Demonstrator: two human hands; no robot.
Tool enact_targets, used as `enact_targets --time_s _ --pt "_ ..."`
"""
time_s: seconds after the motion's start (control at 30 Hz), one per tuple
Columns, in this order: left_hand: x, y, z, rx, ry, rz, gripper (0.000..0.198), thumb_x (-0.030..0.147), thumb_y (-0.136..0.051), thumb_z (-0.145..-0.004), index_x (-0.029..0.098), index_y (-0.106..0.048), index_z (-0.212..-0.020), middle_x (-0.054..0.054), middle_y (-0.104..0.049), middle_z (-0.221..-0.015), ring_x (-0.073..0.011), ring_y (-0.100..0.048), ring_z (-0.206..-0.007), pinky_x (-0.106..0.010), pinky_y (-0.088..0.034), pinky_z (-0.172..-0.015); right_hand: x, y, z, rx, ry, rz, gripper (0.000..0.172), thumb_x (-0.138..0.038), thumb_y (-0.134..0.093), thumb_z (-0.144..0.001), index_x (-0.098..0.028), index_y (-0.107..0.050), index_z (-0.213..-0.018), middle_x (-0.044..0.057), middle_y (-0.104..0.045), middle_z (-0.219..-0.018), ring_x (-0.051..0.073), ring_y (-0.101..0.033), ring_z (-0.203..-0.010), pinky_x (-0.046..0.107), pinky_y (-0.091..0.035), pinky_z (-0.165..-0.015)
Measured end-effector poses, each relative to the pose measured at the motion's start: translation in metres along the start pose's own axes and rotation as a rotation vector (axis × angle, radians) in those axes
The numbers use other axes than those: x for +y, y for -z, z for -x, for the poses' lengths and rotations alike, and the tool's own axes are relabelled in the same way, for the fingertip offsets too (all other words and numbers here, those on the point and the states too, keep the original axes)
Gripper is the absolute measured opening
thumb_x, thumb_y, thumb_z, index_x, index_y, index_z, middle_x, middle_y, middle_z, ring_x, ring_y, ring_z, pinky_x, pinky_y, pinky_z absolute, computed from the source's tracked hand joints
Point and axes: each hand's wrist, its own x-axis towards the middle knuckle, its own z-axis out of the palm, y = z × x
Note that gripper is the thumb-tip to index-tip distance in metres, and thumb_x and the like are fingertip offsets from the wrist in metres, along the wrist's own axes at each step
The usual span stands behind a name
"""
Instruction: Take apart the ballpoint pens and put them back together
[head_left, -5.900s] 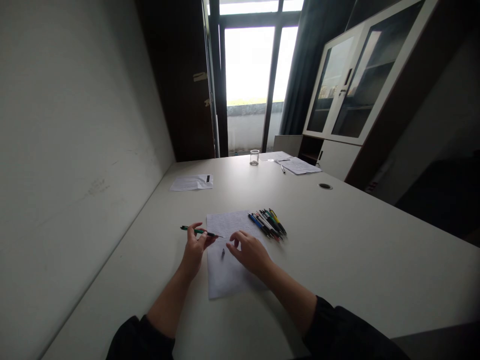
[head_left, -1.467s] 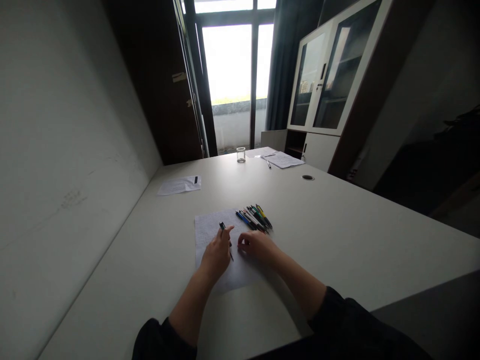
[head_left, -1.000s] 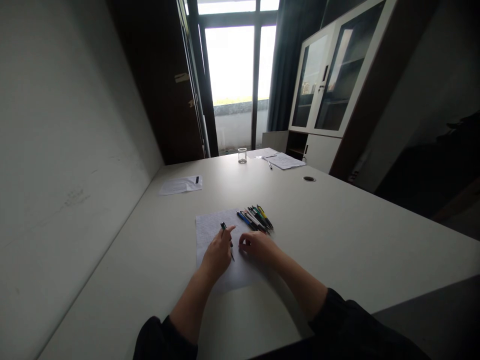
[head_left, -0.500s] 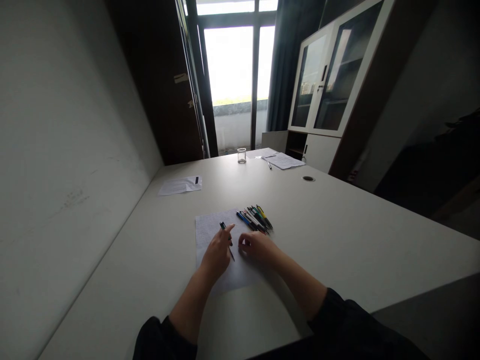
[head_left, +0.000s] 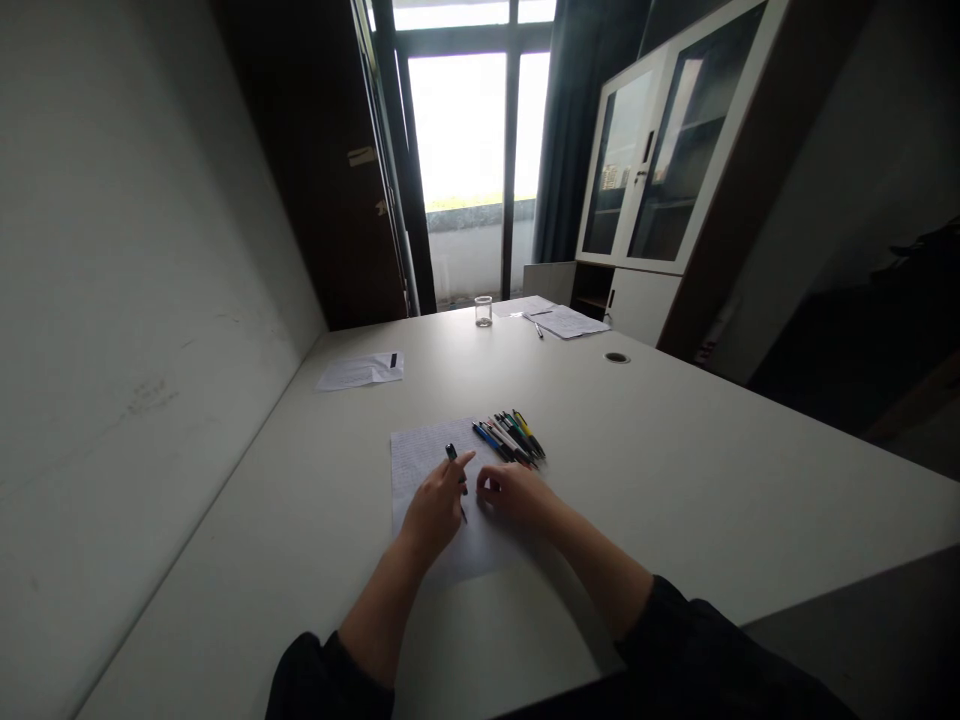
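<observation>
My left hand (head_left: 435,507) is closed around a dark pen (head_left: 451,452), whose upper end sticks up past the fingers. A thin dark pointed piece shows below the same hand; whether it belongs to the pen I cannot tell. Under both hands lies a sheet of paper (head_left: 420,445) covered with lines of writing. My right hand (head_left: 517,490) rests at the sheet's right side with its fingers curled in, and what they hold, if anything, is hidden. Just beyond it, a bunch of pens (head_left: 510,437) in blue, white, green, black and yellow lies partly on the sheet.
The white table (head_left: 637,480) meets a wall (head_left: 150,400) on the left. Farther back are a folded paper (head_left: 361,371), a glass (head_left: 484,312), a stack of papers (head_left: 570,321) with a pen (head_left: 538,331) beside it, and a round cable hole (head_left: 617,357).
The pen in my left hand has tilted slightly, its upper end shifting a little to the right. The thin tip below has drawn up slightly. My right hand has stayed in place.
</observation>
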Motion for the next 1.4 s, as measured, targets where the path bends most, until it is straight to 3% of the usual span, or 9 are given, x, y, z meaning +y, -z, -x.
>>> enact_targets --time_s 0.5,0.67,0.77,0.97,1.27,1.4 --pt "-0.001 0.002 0.000 0.040 -0.035 -0.073 0.059 0.004 -0.051 -0.088 0.028 -0.040 -0.140 -0.006 -0.065 -0.106 -0.0208 -0.059 -0.096 -0.039 -0.049 -0.088 0.003 -0.003 -0.001 0.012 0.015 -0.016 0.013 -0.027 -0.064 -0.084 -0.024 -0.072 -0.093 0.002 -0.073 -0.080 0.016 -0.066 -0.074 0.022 -0.042 -0.065" --pt "-0.001 0.001 0.000 0.079 -0.002 -0.015 0.054 0.008 -0.053 -0.089 0.027 -0.043 -0.138 -0.006 -0.065 -0.105 -0.0205 -0.060 -0.096 -0.038 -0.050 -0.088 0.003 -0.007 -0.004 0.087 0.083 -0.097 0.020 -0.033 -0.065 -0.086 -0.024 -0.072 -0.103 0.003 -0.072 -0.085 0.015 -0.065 -0.072 0.023 -0.044 -0.069" --pt "0.001 0.002 0.001 0.081 0.033 0.007 0.052 0.011 -0.054 -0.089 0.027 -0.043 -0.138 -0.007 -0.064 -0.106 -0.0204 -0.061 -0.095 -0.038 -0.051 -0.087 0.002 -0.009 -0.006 0.080 0.130 -0.142 0.019 -0.034 -0.065 -0.087 -0.023 -0.074 -0.099 0.004 -0.072 -0.088 0.014 -0.065 -0.072 0.023 -0.045 -0.069" --pt "0.006 0.005 -0.002 0.164 0.035 0.092 0.041 0.017 -0.045 -0.096 0.027 -0.047 -0.136 -0.007 -0.063 -0.107 -0.0186 -0.061 -0.098 -0.035 -0.050 -0.089 0.002 -0.009 -0.004 0.068 0.122 -0.117 0.018 -0.035 -0.067 -0.086 -0.023 -0.075 -0.097 0.004 -0.072 -0.089 0.015 -0.066 -0.075 0.023 -0.045 -0.071" --pt "0.012 0.007 -0.002 0.160 -0.036 0.118 0.047 0.016 -0.044 -0.097 0.027 -0.039 -0.142 -0.006 -0.066 -0.109 -0.0179 -0.061 -0.099 -0.036 -0.050 -0.091 -0.002 -0.008 -0.002 0.137 0.186 -0.110 0.019 -0.033 -0.064 -0.089 -0.023 -0.073 -0.102 0.004 -0.069 -0.092 0.014 -0.065 -0.078 0.024 -0.046 -0.074" --pt "0.012 0.007 -0.002 0.193 -0.024 0.103 0.048 0.013 -0.044 -0.096 0.028 -0.040 -0.142 -0.005 -0.066 -0.105 -0.0177 -0.062 -0.097 -0.036 -0.049 -0.090 -0.002 -0.009 -0.003 0.110 0.176 -0.123 0.017 -0.033 -0.065 -0.088 -0.023 -0.074 -0.098 0.004 -0.069 -0.091 0.014 -0.065 -0.075 0.023 -0.045 -0.071"
